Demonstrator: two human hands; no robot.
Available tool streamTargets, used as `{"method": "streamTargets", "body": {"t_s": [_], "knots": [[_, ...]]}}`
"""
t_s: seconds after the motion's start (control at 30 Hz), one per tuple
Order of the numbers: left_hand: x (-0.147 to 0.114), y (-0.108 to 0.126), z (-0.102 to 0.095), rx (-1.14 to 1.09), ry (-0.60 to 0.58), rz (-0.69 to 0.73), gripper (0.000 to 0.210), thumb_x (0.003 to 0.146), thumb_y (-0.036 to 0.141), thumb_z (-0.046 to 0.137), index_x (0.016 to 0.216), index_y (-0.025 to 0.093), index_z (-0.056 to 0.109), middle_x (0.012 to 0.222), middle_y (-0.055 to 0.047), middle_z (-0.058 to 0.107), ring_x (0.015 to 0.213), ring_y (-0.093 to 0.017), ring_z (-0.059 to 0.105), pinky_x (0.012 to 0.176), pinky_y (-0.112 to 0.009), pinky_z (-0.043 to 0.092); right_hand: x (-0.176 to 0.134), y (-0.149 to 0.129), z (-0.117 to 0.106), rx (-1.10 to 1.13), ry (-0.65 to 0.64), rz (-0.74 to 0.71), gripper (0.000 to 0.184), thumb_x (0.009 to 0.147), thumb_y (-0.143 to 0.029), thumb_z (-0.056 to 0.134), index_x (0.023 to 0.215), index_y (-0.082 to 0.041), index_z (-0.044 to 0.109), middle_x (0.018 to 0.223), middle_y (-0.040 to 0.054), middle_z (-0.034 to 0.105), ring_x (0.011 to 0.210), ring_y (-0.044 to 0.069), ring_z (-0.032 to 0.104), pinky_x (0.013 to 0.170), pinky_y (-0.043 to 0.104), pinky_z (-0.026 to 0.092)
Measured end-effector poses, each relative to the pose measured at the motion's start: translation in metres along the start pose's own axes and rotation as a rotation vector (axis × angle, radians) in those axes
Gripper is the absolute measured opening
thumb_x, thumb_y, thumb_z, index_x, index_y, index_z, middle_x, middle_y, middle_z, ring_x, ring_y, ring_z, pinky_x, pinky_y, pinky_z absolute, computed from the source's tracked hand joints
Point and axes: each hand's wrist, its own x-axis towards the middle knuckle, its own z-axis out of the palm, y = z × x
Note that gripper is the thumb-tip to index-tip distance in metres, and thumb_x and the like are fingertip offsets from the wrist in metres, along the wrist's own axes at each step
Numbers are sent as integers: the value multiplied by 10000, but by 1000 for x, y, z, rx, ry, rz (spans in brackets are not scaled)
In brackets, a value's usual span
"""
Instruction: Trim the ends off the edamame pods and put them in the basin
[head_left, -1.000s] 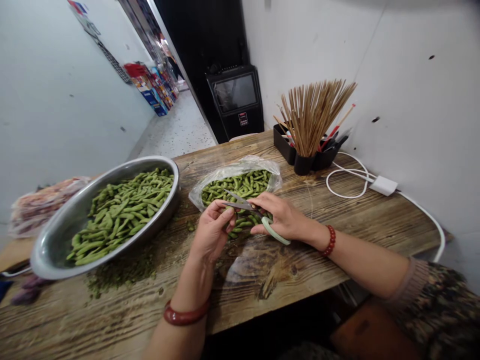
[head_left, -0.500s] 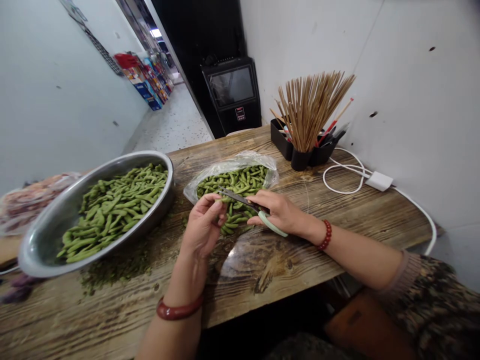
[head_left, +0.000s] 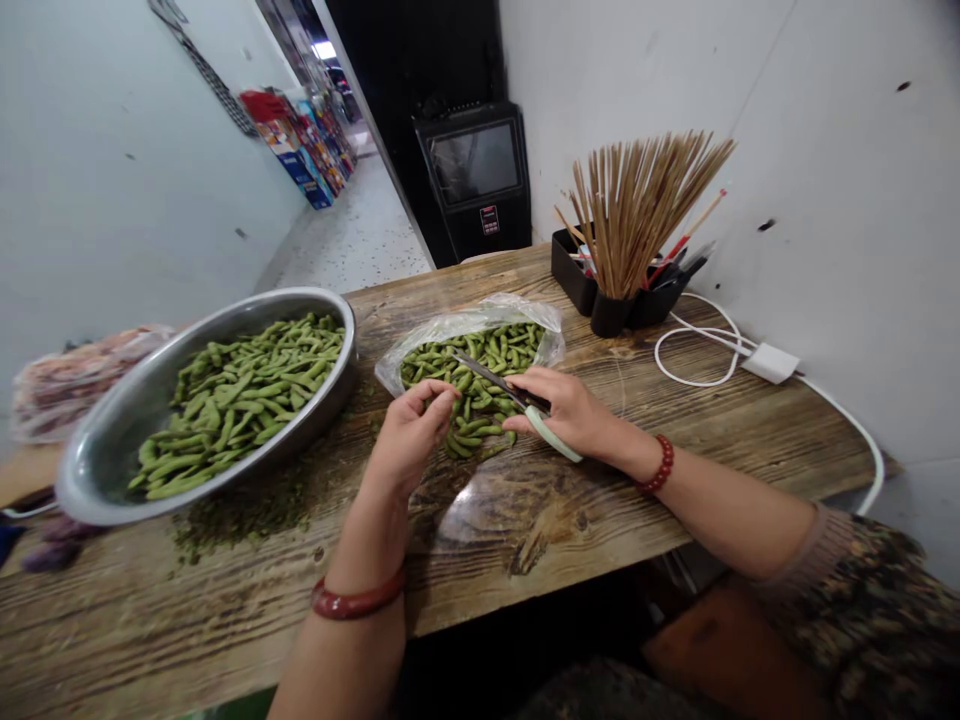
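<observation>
My left hand (head_left: 412, 430) is closed in a pinch in front of the plastic bag; whatever is between its fingertips is hidden. My right hand (head_left: 566, 408) grips scissors with pale green handles (head_left: 553, 436). Their dark blades point left and away, over the green soybean pods (head_left: 499, 350) that fill the clear plastic bag (head_left: 431, 328). Several pods lie spilled at the bag's near side, between my hands. To the left, a large oval metal basin (head_left: 97, 490) holds a heap of green pods (head_left: 247, 395).
Green trimmings (head_left: 240, 520) are scattered on the wooden table (head_left: 517, 590) below the basin. A black holder (head_left: 574, 275) with many thin sticks (head_left: 637, 215) stands at the back right, beside a white cable and adapter (head_left: 770, 362). A bag of pinkish food (head_left: 82, 380) lies far left.
My left hand has turned and drawn slightly away from the scissor tips; the green pod seen at its fingertips is out of sight. The scissors stay in my right hand. The view has shifted slightly.
</observation>
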Motion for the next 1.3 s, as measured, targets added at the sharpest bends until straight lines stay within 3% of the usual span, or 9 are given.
{"method": "streamTargets", "body": {"t_s": [0.1, 0.2, 0.4, 0.53, 0.63, 0.77, 0.97, 1.3], "knots": [[3, -10, 0, 466, 15, 171, 119, 750, 280, 642, 714, 170, 669, 601, -5, 594, 547, -122, 503, 524, -215, 367, 0, 0, 0, -7, 1, 5, 399, 775, -360, 704, 1093, -139, 611, 930, 87, 628, 816, 191, 592, 744, 314, 485], [4, -18, -2, 804, -62, 248, 106, 735, 271, 644, 767, 203, 720, 727, -48, 695, 663, -187, 590, 628, -266, 407, 0, 0, 0, -9, -7, 11, 390, 774, -366, 702, 1089, -152, 613, 912, 76, 620, 795, 186, 587, 724, 306, 483], [3, -20, -5, 1043, -171, 280, 134, 761, 268, 605, 814, 217, 717, 782, -69, 701, 686, -202, 596, 626, -279, 392, -1, 0, 0, -18, -30, 4, 409, 779, -352, 699, 1122, -154, 596, 892, 66, 609, 770, 176, 572, 708, 297, 479], [2, -13, -1, 749, -47, 280, 55, 704, 214, 657, 744, 192, 685, 632, -12, 601, 603, -152, 512, 573, -245, 356, -1, -1, 0, -12, -23, 12, 395, 774, -346, 705, 1107, -158, 607, 899, 69, 615, 788, 182, 576, 714, 299, 478], [-1, -4, 3, 315, 21, 151, 127, 668, 246, 715, 749, 165, 660, 599, 21, 528, 531, -101, 439, 500, -207, 321, -1, 0, 0, -1, 0, 24, 407, 768, -358, 709, 1113, -165, 608, 908, 70, 621, 792, 184, 585, 719, 305, 485], [-8, 5, 7, -98, -1, -32, 221, 681, 271, 731, 814, 166, 591, 630, 46, 517, 430, -36, 331, 409, -171, 238, 0, 0, 1, 12, 19, 23, 434, 769, -369, 707, 1138, -168, 600, 933, 76, 623, 823, 193, 590, 745, 325, 491], [-11, 8, 12, -179, -78, -42, 203, 714, 262, 712, 851, 150, 612, 728, -3, 609, 450, -27, 375, 406, -159, 265, -1, -3, 1, 3, -58, 7, 523, 758, -376, 718, 1213, -178, 554, 971, 79, 603, 824, 188, 579, 733, 321, 498], [-10, 3, 15, -195, -30, 12, 200, 680, 253, 747, 827, 155, 651, 594, 29, 554, 444, -36, 385, 411, -159, 275, -2, -9, -1, -41, -117, -36, 572, 765, -353, 714, 1266, -177, 503, 1056, 100, 577, 928, 215, 576, 801, 355, 503]]}}
